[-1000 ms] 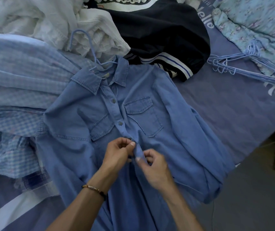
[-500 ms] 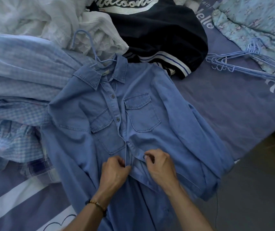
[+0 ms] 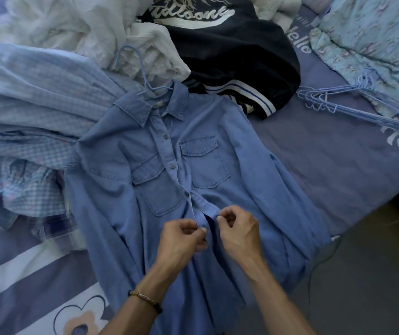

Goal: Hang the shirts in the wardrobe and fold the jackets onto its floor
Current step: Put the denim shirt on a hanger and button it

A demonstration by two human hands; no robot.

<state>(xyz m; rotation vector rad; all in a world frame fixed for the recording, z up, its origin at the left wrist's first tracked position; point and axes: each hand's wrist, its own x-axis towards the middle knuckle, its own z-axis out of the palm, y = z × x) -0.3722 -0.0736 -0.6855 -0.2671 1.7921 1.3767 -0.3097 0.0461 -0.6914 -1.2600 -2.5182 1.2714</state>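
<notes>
A: Shirt, denim, lies face up on the bed with a wire hanger through its collar. How far along is the task?

B: Early, by my reading. The upper buttons look closed; the placket gapes lower down. Other shirts, a dark jacket and spare hangers lie around it. No wardrobe is in view.

A: Where are the hands?

B: Both at the shirt's lower placket. The left hand pinches one edge of the placket, the right hand pinches the other, close together, apparently fastening a button.
</notes>
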